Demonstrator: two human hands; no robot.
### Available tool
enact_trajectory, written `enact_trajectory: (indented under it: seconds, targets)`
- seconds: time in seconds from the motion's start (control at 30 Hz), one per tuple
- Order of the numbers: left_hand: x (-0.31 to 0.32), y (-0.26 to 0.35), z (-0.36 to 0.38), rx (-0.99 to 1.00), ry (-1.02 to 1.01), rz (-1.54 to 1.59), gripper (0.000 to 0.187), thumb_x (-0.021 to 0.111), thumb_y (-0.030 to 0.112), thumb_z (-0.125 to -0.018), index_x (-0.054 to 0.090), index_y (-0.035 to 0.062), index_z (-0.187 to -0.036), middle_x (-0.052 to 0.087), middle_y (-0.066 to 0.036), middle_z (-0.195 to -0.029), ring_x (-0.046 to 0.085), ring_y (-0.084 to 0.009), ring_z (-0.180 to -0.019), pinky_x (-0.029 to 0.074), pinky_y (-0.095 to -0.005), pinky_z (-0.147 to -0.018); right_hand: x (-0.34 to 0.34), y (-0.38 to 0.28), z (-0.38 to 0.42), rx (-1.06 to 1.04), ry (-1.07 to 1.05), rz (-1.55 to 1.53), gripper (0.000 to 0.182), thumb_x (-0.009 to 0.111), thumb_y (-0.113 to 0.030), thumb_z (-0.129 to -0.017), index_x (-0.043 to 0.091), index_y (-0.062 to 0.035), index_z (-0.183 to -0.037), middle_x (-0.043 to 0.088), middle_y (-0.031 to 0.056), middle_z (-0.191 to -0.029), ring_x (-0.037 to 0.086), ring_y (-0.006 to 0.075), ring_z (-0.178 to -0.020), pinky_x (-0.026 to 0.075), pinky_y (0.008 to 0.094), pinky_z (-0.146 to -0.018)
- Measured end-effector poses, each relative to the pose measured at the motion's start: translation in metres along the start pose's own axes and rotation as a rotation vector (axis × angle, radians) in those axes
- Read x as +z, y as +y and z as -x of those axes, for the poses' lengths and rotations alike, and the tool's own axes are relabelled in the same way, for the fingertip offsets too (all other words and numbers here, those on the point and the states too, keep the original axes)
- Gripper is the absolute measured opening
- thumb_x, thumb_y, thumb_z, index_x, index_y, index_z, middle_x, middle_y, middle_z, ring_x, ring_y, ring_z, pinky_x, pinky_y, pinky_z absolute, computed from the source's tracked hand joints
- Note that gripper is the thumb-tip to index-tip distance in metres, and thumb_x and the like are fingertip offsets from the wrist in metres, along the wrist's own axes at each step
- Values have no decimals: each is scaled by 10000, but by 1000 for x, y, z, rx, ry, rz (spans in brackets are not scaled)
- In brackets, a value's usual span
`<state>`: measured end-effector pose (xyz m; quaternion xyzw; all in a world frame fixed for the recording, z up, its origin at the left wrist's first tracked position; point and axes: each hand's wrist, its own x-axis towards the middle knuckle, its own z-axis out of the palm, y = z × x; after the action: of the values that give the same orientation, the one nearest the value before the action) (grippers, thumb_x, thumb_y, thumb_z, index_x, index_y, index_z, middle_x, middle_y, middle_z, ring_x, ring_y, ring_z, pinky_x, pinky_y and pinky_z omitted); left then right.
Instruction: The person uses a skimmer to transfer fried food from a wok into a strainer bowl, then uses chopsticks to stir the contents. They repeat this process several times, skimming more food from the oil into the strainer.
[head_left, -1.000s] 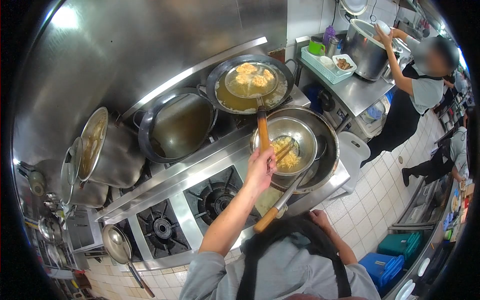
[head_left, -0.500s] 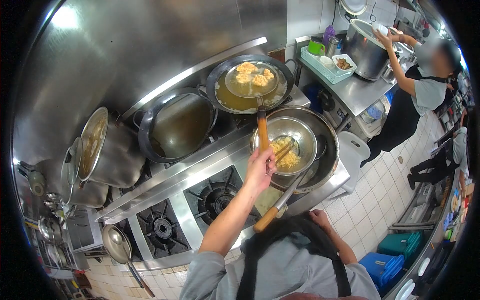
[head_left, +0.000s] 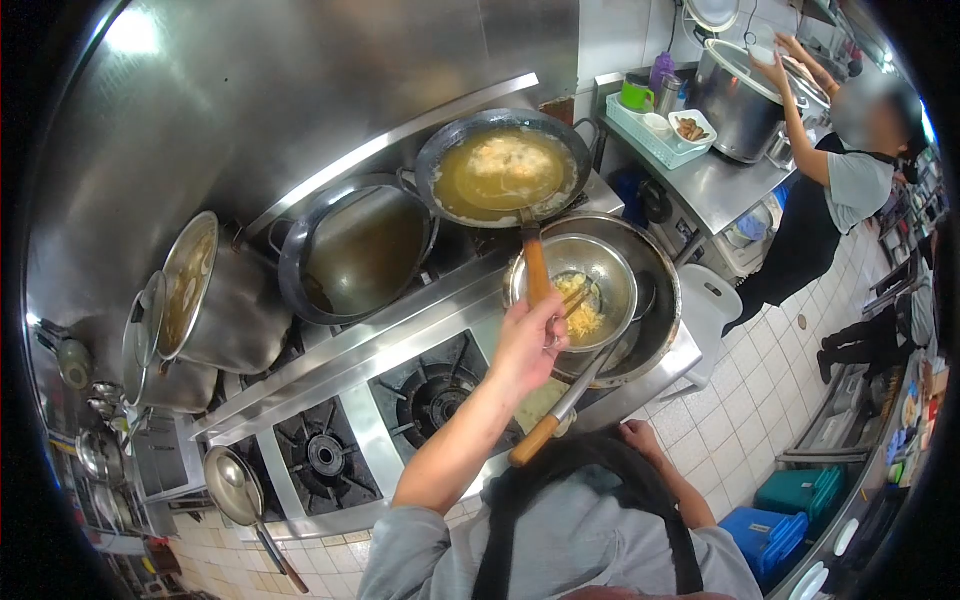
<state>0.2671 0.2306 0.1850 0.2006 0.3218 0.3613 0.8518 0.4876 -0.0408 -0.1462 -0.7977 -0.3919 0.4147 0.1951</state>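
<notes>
My left hand [head_left: 532, 340] is wrapped round the wooden handle of a skimmer [head_left: 536, 262]. The skimmer's head is down in the oil of the far wok [head_left: 445, 140], hidden under the surface. Golden fried pieces [head_left: 508, 157] sit in that oil among bubbles. Thin brown sticks [head_left: 578, 297] reach from beside my fingers into a steel bowl [head_left: 618, 268] of yellow fried crumbs [head_left: 583, 322]. Low at my right side, my right hand [head_left: 640, 436] rests close to my apron, its fingers partly hidden.
The bowl sits in a wide pan [head_left: 668, 290], where a wooden-handled ladle [head_left: 545, 430] leans towards me. Another wok [head_left: 365, 245] of oil, a stockpot [head_left: 235, 315] and burners [head_left: 325, 455] lie leftward. A person [head_left: 830, 190] works at a large pot [head_left: 735, 105].
The skimmer's head has sunk into the oil with the fried pieces, which lay on it above the surface before. My left hand has shifted slightly right.
</notes>
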Motion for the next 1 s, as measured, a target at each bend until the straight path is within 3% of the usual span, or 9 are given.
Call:
enact_trajectory:
  seconds: [0.73, 1.0]
  targets:
    - [-2, -1, 4, -47, -11, 1, 227, 614, 216, -987, 579, 136, -1197, 616, -24, -932, 535, -80, -670, 416, -234, -558, -5, -11, 4, -12, 11, 13, 394, 558, -326, -901, 650, 57, -895, 661, 279, -834, 668, 425, -823, 500, 483, -745]
    - [-18, 1, -13, -66, -20, 45, 407, 511, 475, -1009, 583, 97, -1143, 673, -34, -980, 672, -135, -852, 525, -273, -656, 0, 0, -1, -45, 30, 22, 386, 564, -331, -906, 659, 43, -912, 662, 275, -833, 672, 418, -824, 506, 477, -735]
